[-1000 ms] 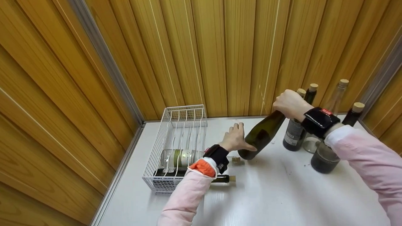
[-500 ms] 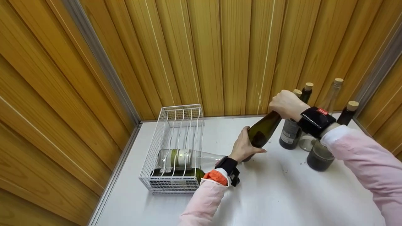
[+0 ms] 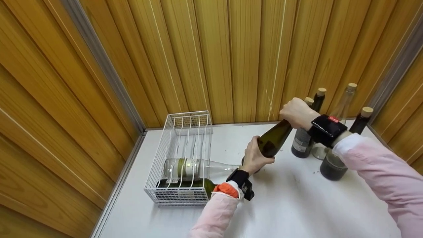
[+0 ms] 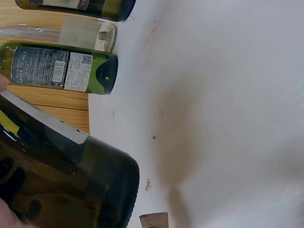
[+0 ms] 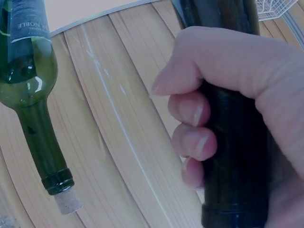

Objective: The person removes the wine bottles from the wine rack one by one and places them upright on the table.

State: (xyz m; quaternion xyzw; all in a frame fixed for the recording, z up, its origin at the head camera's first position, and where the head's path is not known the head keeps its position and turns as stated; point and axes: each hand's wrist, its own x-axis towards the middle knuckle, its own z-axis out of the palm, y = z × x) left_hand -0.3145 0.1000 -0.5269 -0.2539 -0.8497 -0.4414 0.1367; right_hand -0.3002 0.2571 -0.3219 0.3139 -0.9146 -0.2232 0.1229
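Observation:
A dark green wine bottle (image 3: pixel 274 138) is tilted between the two hands, its base toward the rack at the left. My right hand (image 3: pixel 297 113) grips its neck; in the right wrist view the fingers (image 5: pixel 194 140) curl round the dark neck (image 5: pixel 235 156). Around the lower body is my left hand (image 3: pixel 256 157), thumb on the near side and fingers on the far side. The left wrist view shows the bottle's base (image 4: pixel 109 180) above the white table; whether it touches is unclear. The mouth is hidden by the right hand in the head view.
A white wire rack (image 3: pixel 178 197) at the left holds a clear bottle (image 3: pixel 190 168) and a green bottle (image 3: pixel 209 185), both lying down. Several corked bottles stand at the right, among them a labelled green one (image 3: pixel 300 143) and a half-dark one (image 3: pixel 333 167). Wooden panels (image 3: pixel 244 66) rise behind.
My left hand has moved right, from beside the bottle's base onto its lower body, and now holds it. The right hand keeps its grip on the neck. The head view has shifted slightly.

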